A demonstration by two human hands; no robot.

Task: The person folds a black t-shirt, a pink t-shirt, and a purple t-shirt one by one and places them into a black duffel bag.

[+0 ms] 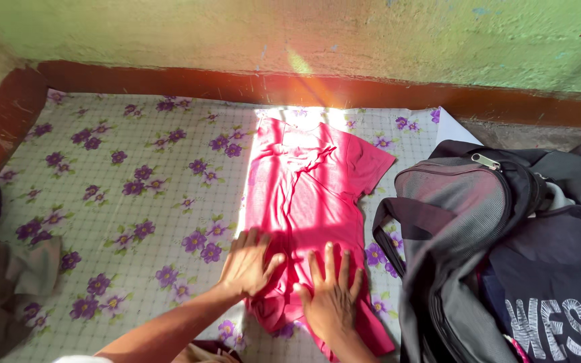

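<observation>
**Both hands flat on the pink shirt**

Here the left hand [249,263] lies palm down with its fingers spread and pointing away from the person, resting on the lower left part of a pink shirt [311,195], its outer fingers reaching over the shirt's edge. The bare forearm runs back from it toward the lower left corner of the view. The right hand [331,296] is also palm down, fingers fanned and straight, pressed on the shirt's lower right part, just beside the left hand; the two thumbs point toward each other with a narrow strip of pink cloth between them. Neither grip is closed on anything: both hands are open and flat, touching the cloth only with palm and fingers.

The pink shirt is spread on a white sheet with purple flowers [122,195], its neck end far from the hands and lit by a bright patch of sun, one short sleeve sticking out to the right. Its hem end lies under and just past the hands, toward the person.

Right of the shirt, nearly touching its side, stands a grey backpack [458,222] with its top open; a dark garment with pale lettering [559,289] lies against it. Beyond the shirt runs a reddish-brown skirting [169,79] below a green wall [304,30]. Far left of the shirt lies a heap of brownish cloth [1,282].
</observation>
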